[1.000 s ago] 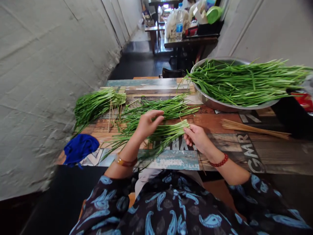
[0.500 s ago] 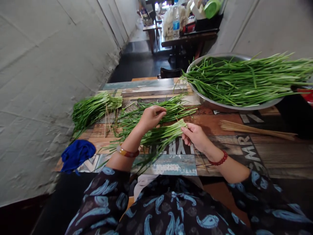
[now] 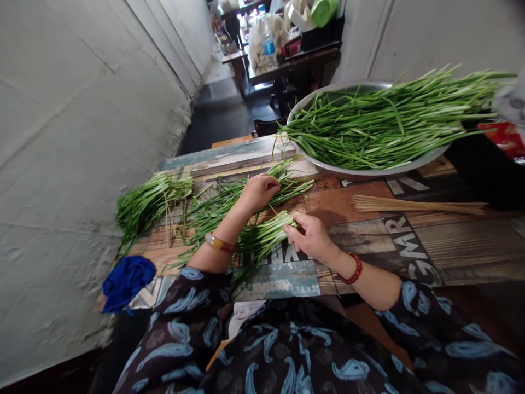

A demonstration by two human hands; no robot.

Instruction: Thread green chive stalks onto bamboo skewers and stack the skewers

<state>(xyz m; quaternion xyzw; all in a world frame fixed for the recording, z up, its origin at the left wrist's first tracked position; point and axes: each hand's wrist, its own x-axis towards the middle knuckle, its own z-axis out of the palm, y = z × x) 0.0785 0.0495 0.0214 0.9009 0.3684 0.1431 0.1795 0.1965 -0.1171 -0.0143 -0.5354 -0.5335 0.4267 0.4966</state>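
My right hand is closed on the pale cut ends of a bunch of garlic chives, which lies with its green leaves to the left. Above the bunch, my left hand is closed in a pinch. A thin wooden skewer slants from beneath it toward the stems; its upper end is hidden by the hand. Behind my left hand lie loose chives. Farther left, thin skewers cross the stem ends of stacked chives.
A large metal basin heaped with chives stands at the back right. In front of it lies a bundle of wooden skewers. A blue cloth rests at the table's left corner. Beyond, another table holds a water bottle and bags.
My view has shifted a little. My right hand has moved left and nearer me with the chive stems. A short length of skewer now shows below my left hand.
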